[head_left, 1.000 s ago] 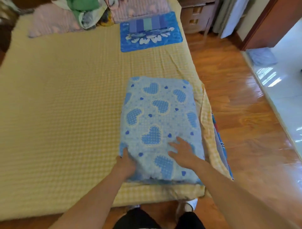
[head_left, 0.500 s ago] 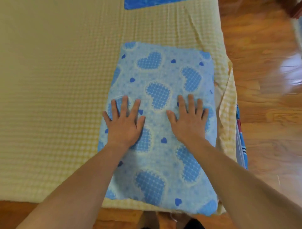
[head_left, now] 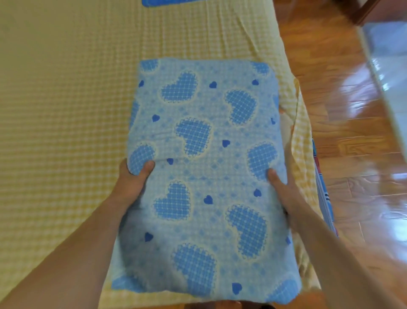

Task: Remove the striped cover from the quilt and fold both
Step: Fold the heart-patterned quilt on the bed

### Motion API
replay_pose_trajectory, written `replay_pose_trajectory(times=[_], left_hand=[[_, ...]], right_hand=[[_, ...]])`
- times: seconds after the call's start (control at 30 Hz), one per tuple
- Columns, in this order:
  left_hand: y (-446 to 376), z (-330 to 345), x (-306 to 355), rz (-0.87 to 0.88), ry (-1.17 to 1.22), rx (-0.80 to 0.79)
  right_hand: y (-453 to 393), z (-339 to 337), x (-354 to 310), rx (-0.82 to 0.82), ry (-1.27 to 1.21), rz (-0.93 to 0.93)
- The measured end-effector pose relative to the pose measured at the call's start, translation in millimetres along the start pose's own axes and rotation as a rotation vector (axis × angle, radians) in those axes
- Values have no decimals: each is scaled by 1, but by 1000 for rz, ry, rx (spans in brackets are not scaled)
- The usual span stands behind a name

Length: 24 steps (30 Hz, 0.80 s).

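A folded light-blue quilt (head_left: 207, 167) printed with blue hearts lies on the yellow checked bed near its right edge. My left hand (head_left: 134, 178) grips the quilt's left side, thumb on top and fingers tucked underneath. My right hand (head_left: 280, 187) grips the quilt's right side the same way, with its fingers hidden under the fabric. A strip of striped blue and red fabric (head_left: 323, 187) hangs over the bed's right side; most of it is hidden.
The yellow checked bed sheet (head_left: 66, 132) stretches wide to the left and beyond the quilt. A blue item (head_left: 163, 2) peeks in at the top edge. Glossy wooden floor (head_left: 352, 132) lies to the right of the bed.
Both hands lay flat on top of the quilt half a second ago. They have slid outward to its left and right sides and now grip the edges.
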<state>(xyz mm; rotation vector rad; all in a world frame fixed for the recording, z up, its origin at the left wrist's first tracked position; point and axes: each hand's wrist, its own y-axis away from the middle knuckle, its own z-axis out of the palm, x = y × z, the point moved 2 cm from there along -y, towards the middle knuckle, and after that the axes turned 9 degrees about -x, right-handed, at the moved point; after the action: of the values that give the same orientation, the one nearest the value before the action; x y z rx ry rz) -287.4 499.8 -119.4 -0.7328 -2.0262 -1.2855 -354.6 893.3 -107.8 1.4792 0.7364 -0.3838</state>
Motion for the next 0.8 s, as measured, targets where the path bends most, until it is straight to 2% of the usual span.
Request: replay_pose_trajectory(times=[0.07,0.2,0.27,0.33,0.4,0.43,0.5,0.53,0.57,0.67,0.7,0.77,0.8], left_hand=[[3,4,9,-15,85,-39],[27,26,34,87,126,-23],[36,46,29,58,93,-71],[39,64,33,-40,-9,-60],[39,79,56,-114,-284,122],[43,86,76,-56,-519,258],[62,115,112,295,-849,409],[76,139,124,444,-891,380],[92,164,127,514,-894,309],[138,232,94,444,-1024,85],[148,240,79,434,-1109,61],[152,236,55,406,-1180,58],[152,228,47,395,-1191,72]], right_hand=[[-4,-7,0,-94,-35,59],[-7,-39,-29,92,151,-16],[-8,-63,-31,140,242,-33],[-11,-77,-22,95,203,-6],[-12,-88,-12,-40,15,62],[-12,-94,-9,-66,-70,69],[-13,-111,0,62,-94,63],[-12,-122,8,162,-49,52],[-12,-133,22,240,29,59],[-12,-137,75,84,-30,283],[-8,-138,86,102,41,306],[3,-153,97,121,459,228],[10,-172,104,216,596,201]])
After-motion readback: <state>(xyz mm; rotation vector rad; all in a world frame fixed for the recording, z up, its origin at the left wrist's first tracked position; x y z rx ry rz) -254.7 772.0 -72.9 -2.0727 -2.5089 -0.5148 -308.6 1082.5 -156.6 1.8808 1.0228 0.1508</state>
